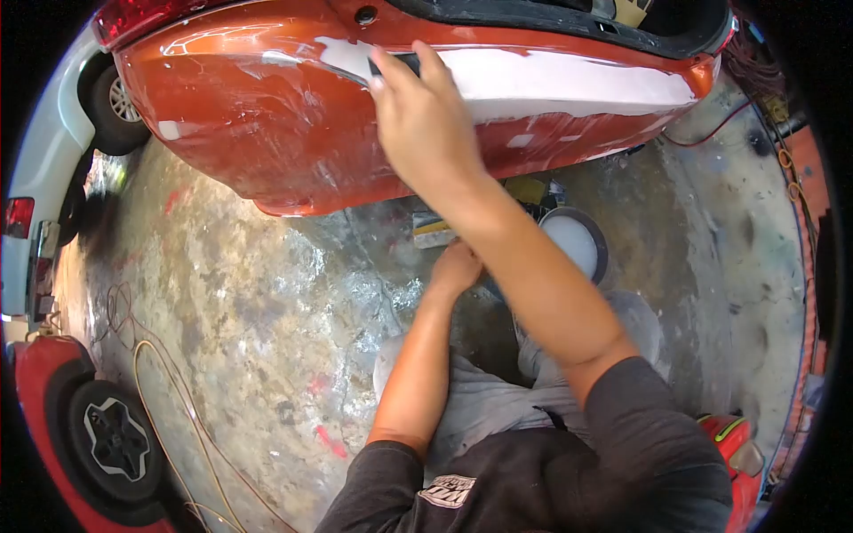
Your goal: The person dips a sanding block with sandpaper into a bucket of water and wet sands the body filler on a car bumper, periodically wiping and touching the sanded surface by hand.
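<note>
Against the upper part of the orange car bumper (293, 133), my right hand (425, 120) grips a dark, flat sanding pad (407, 64), thumb and fingers on either side of it. Under and around the pad runs a long patch of white filler (560, 80), with smears on the wet orange paint below. My left hand (458, 266) is low, in front of my lap, close to a small block-like thing (433, 233) on the floor. Its fingers are partly hidden by my right forearm, so their hold cannot be made out.
A bucket of cloudy liquid (570, 242) stands right of my forearm. Hoses (169, 382) cross the wet concrete floor (258, 293) at left. A white vehicle (53, 133) and a red one with a black wheel (115, 440) stand on the left; something red (730, 444) is behind me at right.
</note>
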The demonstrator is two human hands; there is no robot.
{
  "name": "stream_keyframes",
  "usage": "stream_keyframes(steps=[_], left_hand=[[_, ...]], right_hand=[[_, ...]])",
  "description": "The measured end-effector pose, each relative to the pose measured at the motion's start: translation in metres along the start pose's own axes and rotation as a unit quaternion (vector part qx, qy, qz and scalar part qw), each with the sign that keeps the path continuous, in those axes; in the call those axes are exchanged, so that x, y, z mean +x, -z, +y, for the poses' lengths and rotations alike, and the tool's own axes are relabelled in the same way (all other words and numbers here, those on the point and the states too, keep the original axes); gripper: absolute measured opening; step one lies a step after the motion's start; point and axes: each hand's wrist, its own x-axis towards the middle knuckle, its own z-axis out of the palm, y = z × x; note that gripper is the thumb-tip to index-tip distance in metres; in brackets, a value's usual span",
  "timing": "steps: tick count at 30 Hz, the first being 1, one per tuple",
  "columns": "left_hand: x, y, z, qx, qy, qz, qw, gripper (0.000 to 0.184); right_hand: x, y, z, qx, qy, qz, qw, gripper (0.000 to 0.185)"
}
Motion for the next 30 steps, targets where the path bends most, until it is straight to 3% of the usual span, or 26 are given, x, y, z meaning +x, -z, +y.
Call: stream_keyframes(steps=[1, 2, 3, 5, 6, 8, 12, 14, 15, 17, 18, 19, 20, 22, 25, 27, 28, 29, 30], left_hand=[[-0.002, 0.005, 0.011, 0.016, 0.003, -0.012, 1.0, 0.05], [-0.006, 0.024, 0.041, 0.017, 0.102, -0.042, 0.994, 0.048], [-0.006, 0.027, 0.04, 0.008, 0.103, -0.036, 0.994, 0.048], [-0.008, 0.03, 0.038, -0.01, 0.111, -0.026, 0.993, 0.048], [0.004, 0.001, -0.009, 0.003, 0.042, -0.008, 0.999, 0.049], [-0.008, 0.007, 0.002, -0.13, -0.023, 0.008, 0.991, 0.05], [-0.017, 0.033, 0.046, -0.031, 0.067, -0.01, 0.997, 0.05], [-0.017, 0.034, 0.043, 0.001, 0.09, 0.007, 0.996, 0.049], [-0.015, 0.027, 0.029, -0.017, 0.056, 0.012, 0.998, 0.049], [-0.012, 0.014, 0.01, -0.063, 0.013, 0.009, 0.998, 0.05], [-0.013, 0.012, 0.008, -0.092, 0.006, 0.001, 0.996, 0.05], [-0.014, 0.008, 0.004, -0.121, -0.002, -0.006, 0.993, 0.05], [-0.008, -0.004, -0.011, -0.05, -0.009, -0.017, 0.999, 0.05], [-0.011, 0.021, 0.033, 0.003, 0.079, -0.037, 0.996, 0.049], [-0.018, 0.039, 0.046, -0.009, 0.093, -0.008, 0.996, 0.05], [-0.019, 0.03, 0.034, -0.063, 0.048, 0.011, 0.997, 0.051], [-0.016, 0.026, 0.031, -0.092, 0.023, 0.021, 0.995, 0.051], [-0.016, 0.026, 0.034, -0.11, 0.006, 0.013, 0.994, 0.05], [-0.02, 0.028, 0.039, -0.128, -0.011, 0.004, 0.992, 0.05]], right_hand=[[-0.007, 0.011, 0.016, -0.006, 0.049, -0.01, 0.999, 0.034], [-0.005, 0.026, 0.031, -0.031, 0.05, -0.025, 0.998, 0.035], [0.002, 0.035, 0.038, -0.055, 0.053, -0.041, 0.996, 0.035], [0.008, 0.02, 0.031, -0.066, -0.016, -0.024, 0.997, 0.035], [0.011, 0.005, 0.016, -0.064, -0.037, -0.006, 0.997, 0.035], [0.008, -0.014, -0.017, -0.029, -0.058, 0.049, 0.997, 0.034], [-0.012, 0.023, 0.033, -0.066, 0.073, -0.005, 0.995, 0.033], [0.006, 0.03, 0.041, -0.089, 0.007, -0.004, 0.996, 0.034], [0.009, 0.025, 0.036, -0.096, -0.026, -0.006, 0.995, 0.034], [0.013, -0.01, 0.014, -0.113, 0.007, 0.039, 0.993, 0.034], [0.01, -0.016, -0.008, -0.083, -0.044, 0.054, 0.994, 0.033], [0.002, -0.01, -0.006, -0.062, -0.013, 0.037, 0.997, 0.033], [-0.007, 0.001, 0.004, -0.042, 0.018, 0.02, 0.999, 0.033], [-0.015, 0.029, 0.036, -0.063, 0.082, -0.006, 0.995, 0.033], [0.006, 0.036, 0.051, -0.105, 0.01, 0.021, 0.994, 0.035], [0.017, 0.009, 0.027, -0.067, -0.039, 0.031, 0.997, 0.035], [0.012, -0.012, 0.017, -0.076, 0.02, 0.069, 0.995, 0.033], [0.0, -0.018, -0.009, -0.019, -0.021, 0.093, 0.995, 0.032], [-0.009, -0.007, -0.006, -0.012, 0.021, 0.071, 0.997, 0.033]])
